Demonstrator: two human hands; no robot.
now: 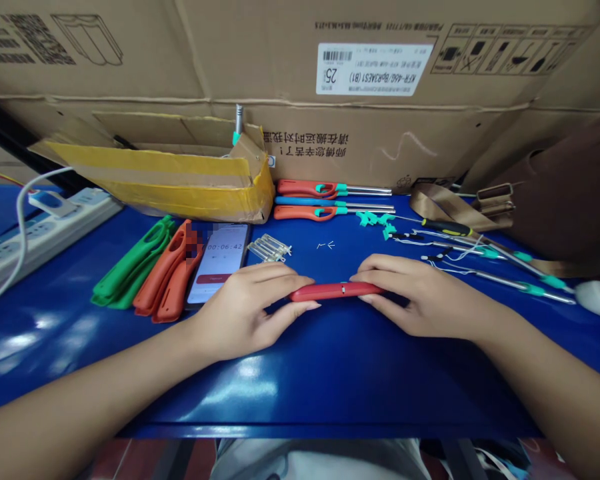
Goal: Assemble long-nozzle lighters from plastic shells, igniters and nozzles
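Between my two hands, just over the blue table, I hold a red lighter handle [325,291] edge-on. My left hand [257,307] pinches its left end between thumb and fingers. Its right end is pinched by my right hand [410,293], and the fingertips cover both ends. A small light-coloured part shows at the middle of the handle's edge. Beyond the hands lie several clear fuel tanks [269,249], a few thin white pieces [326,246] and some teal plastic parts [377,220].
Green handle shells [133,263] and orange handle shells [167,273] lie left of a phone [219,260] running a timer. Finished-looking lighters [310,212] sit by a yellow-taped box [180,193]. At right are metal lighter tubes [510,280], a screwdriver [447,227] and a strap [445,205]; a power strip [45,227] is far left.
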